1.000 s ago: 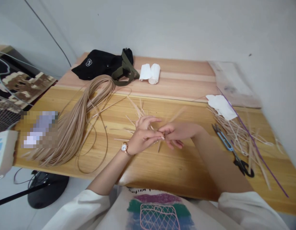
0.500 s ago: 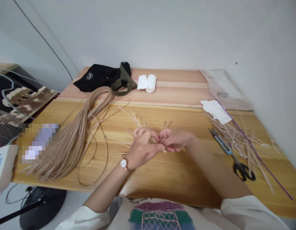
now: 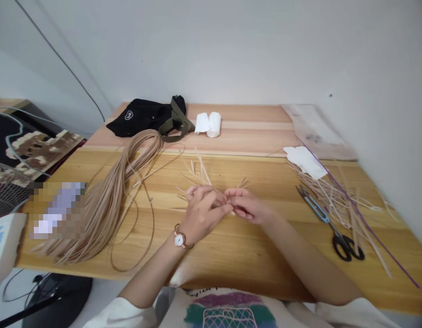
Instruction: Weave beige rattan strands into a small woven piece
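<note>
Head view: pale strips (image 3: pixel 203 172) at the centre of the frame, ends fanning out past the hands.
Left hand (image 3: pixel 203 207): fingers clamped on the strips.
Right hand (image 3: pixel 246 205): fingers pinched together on them too, touching the left.
Writing: black bag (image 3: pixel 145 117), upper left, with a white badge too small to read; shirt (image 3: pixel 227 303) lettering, bottom centre, only partly legible.
Desk (image 3: pixel 265 269): front edge passes under both forearms; wood stretches between right hand and scissors (image 3: pixel 326 218), right.
Mesh basket (image 3: pixel 9 181): left edge, something reddish showing through.
</note>
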A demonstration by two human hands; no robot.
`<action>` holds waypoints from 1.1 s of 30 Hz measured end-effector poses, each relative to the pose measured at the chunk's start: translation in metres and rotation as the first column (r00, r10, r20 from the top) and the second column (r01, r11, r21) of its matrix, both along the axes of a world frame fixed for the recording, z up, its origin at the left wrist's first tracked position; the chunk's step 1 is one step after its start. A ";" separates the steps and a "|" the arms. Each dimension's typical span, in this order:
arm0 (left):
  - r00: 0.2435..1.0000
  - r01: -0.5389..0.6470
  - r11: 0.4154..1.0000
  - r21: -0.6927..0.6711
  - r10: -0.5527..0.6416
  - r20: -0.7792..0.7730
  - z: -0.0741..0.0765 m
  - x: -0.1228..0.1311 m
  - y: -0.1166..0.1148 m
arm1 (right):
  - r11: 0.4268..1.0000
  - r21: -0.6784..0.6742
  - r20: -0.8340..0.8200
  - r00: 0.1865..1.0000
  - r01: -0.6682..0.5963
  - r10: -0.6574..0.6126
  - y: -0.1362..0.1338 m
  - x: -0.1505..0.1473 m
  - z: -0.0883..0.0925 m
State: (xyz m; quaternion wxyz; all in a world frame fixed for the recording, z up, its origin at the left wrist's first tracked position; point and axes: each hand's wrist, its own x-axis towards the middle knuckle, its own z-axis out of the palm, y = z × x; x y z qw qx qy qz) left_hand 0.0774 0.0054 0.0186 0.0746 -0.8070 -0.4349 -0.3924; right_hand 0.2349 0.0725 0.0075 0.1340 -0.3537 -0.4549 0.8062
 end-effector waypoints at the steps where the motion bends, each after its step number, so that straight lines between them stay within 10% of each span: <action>1: 1.000 0.001 1.000 -0.014 -0.001 0.023 0.000 0.000 0.001 | 1.000 -0.009 -0.064 0.998 0.023 -0.024 -0.001 0.000 -0.003; 12: 0.912 0.034 0.905 -0.425 0.146 0.384 -0.010 0.002 0.018 | 0.950 0.244 -0.200 0.968 0.196 -0.148 -0.003 -0.002 -0.015; 23: 0.989 0.131 0.735 -0.666 -0.047 0.143 -0.007 0.004 0.022 | 0.568 0.815 0.272 0.941 -0.112 -0.204 0.010 0.018 0.016; 33: 0.952 0.184 0.668 -0.721 0.061 0.300 -0.021 0.011 0.019 | 0.811 0.585 0.274 0.936 0.020 -0.221 0.018 0.004 0.000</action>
